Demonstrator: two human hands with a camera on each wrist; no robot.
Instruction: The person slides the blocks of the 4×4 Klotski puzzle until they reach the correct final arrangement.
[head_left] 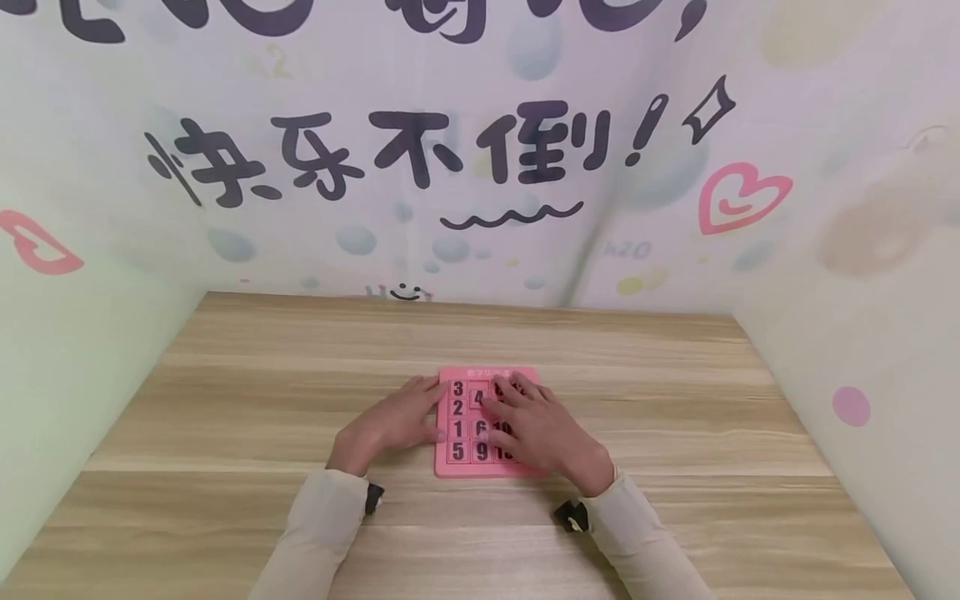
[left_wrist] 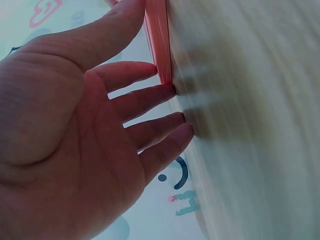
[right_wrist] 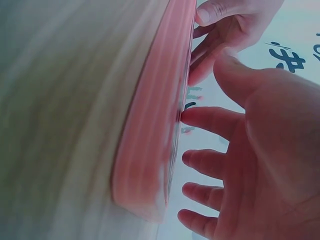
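Observation:
A pink number slide puzzle (head_left: 487, 475) lies flat on the table, its black-numbered tiles partly covered by the right hand. My left hand (head_left: 390, 423) rests at the puzzle's left side, thumb and index fingertip at the edge. In the left wrist view its fingers (left_wrist: 145, 102) are extended and spread, the lower ones reaching the tabletop. Over the puzzle's right half is my right hand (head_left: 546, 427), its index fingertip at the tile marked 4 (head_left: 477, 398), which sits slightly lower than the 3 tile (head_left: 458, 389). The right wrist view shows the other fingers (right_wrist: 205, 164) held above the face.
The wood-grain table (head_left: 225, 392) surrounds the puzzle. Behind it stands a printed white backdrop (head_left: 360, 250), with pale side walls (head_left: 885, 350) left and right. Dark wrist devices (head_left: 573, 515) are worn on both wrists near the light sleeves (head_left: 322, 517).

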